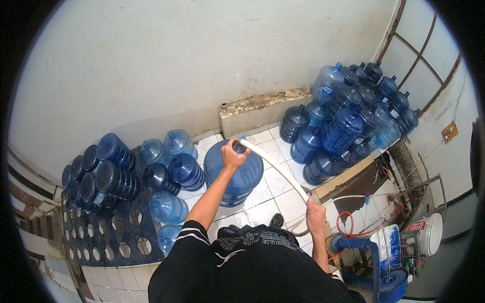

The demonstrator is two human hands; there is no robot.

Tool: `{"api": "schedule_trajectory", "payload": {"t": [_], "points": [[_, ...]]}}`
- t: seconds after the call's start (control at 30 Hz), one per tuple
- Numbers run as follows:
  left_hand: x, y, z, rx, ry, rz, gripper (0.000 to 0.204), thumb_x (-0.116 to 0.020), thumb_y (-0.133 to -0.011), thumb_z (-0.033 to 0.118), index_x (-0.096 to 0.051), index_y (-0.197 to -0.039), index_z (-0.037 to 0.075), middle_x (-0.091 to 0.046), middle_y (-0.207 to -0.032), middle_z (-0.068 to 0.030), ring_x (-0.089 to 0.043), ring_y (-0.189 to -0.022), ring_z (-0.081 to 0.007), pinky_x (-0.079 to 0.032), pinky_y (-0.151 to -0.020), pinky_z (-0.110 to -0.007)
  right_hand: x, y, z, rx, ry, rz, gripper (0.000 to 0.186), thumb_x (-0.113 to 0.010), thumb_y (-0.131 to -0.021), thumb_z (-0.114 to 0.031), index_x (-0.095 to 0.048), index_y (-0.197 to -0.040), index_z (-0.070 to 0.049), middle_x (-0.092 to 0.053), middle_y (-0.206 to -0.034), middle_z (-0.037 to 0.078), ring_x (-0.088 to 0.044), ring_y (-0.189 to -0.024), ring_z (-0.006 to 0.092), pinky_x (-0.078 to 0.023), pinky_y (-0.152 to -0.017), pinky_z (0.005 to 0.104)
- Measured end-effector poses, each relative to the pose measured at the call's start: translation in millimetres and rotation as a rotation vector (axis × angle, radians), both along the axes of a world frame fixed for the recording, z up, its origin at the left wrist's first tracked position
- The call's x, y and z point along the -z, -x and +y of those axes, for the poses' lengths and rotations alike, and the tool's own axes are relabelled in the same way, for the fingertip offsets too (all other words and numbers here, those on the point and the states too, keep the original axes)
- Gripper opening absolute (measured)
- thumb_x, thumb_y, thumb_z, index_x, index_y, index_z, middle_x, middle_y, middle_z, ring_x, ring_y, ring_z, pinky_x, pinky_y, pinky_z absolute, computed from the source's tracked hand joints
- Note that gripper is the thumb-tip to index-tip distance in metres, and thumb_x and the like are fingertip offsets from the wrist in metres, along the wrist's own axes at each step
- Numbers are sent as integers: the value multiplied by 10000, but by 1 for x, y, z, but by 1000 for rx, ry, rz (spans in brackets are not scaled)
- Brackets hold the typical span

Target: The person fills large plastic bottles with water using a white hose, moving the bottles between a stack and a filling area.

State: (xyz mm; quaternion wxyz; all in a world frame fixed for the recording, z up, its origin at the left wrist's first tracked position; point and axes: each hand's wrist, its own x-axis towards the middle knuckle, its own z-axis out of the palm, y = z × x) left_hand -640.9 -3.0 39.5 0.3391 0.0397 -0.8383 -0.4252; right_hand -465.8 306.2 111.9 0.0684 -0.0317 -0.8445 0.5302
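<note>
A large blue water jug (pixel 233 178) stands upright on the tiled floor in front of my feet. My left hand (pixel 233 155) is closed round the jug's neck at its dark mouth. A white hose (pixel 277 165) arcs from that mouth over to my right hand (pixel 316 216), which grips it off to the right. The hose's end meets the mouth; how far it reaches inside, I cannot tell. Past my right hand the hose bends down behind my body.
Blue jugs (pixel 343 123) are stacked at the far right. More jugs (pixel 174 169) stand at left beside a black rack with round holes (pixel 105 236). A low concrete ledge (pixel 268 108) runs along the wall. Lower right are a blue metal stand (pixel 375 262), a white bucket (pixel 433 235) and a red hose (pixel 345 214).
</note>
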Motion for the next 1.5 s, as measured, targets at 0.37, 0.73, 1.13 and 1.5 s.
{"api": "schedule_trajectory", "payload": {"t": [0.37, 0.73, 1.13, 1.5], "points": [[34, -16, -27, -7, -52, -257, 435, -817, -569, 301, -652, -837, 1, -660, -723, -156, -651, -677, -296, -498, -642, -372, 2, -3, -39, -42, -140, -103, 564, -492, -921, -374, -473, -552, 53, -338, -435, 107, -338, -434, 149, -308, -441, 376], [33, 49, 22, -49, 125, -450, 525, -743, -633, 461, -643, -875, 6, -648, -779, -224, -627, -778, -404, -485, -713, -466, 16, 36, -10, 69, -98, -188, 580, -516, -901, -406, -485, -539, 46, -357, -437, 107, -341, -445, 138, -319, -437, 374], [9, 218, 111, -6, 237, -549, 627, -722, -634, 534, -666, -889, -35, -654, -838, -233, -635, -830, -378, -493, -757, -446, 83, 119, 120, 512, 140, -265, 633, -521, -896, -430, -375, -469, 14, -285, -431, 47, -284, -433, 132, -252, -420, 381], [-36, 393, 206, -3, 259, -402, 636, -751, -629, 515, -651, -843, -76, -640, -857, -270, -636, -835, -381, -489, -753, -436, 170, 87, 213, 970, 122, -506, 734, -431, -877, -576, -459, -493, 49, -421, -443, 103, -428, -460, 218, -344, -489, 423]]}}
